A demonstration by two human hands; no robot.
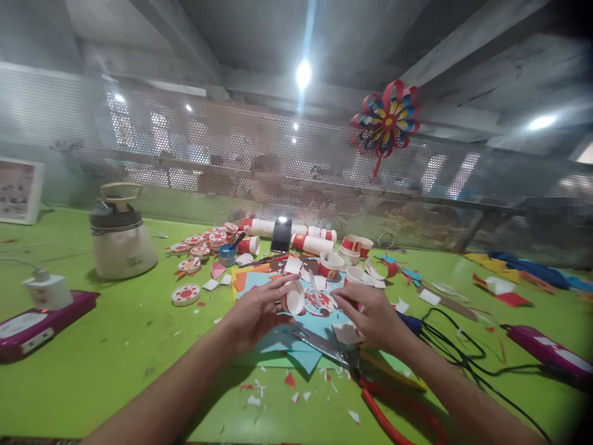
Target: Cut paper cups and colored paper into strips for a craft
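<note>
In the head view, my left hand [256,312] is wrapped round a small white paper cup [294,298], its open mouth turned to the right. My right hand [368,312] has its fingers pressed together just right of a red-and-white patterned disc [319,300]; what they pinch, if anything, is too small to name. Light blue paper sheets [278,340] lie beneath both hands. Scissors with red handles [333,351] rest on the sheets, blades pointing left, under my right hand.
On the green table [139,383] stand several paper cups [330,264], decorated discs [186,294], a blue jar [227,253] and a phone [281,236]. A large white jug [123,244] is at left. Black cables [456,352] and a purple power strip [551,352] lie at right.
</note>
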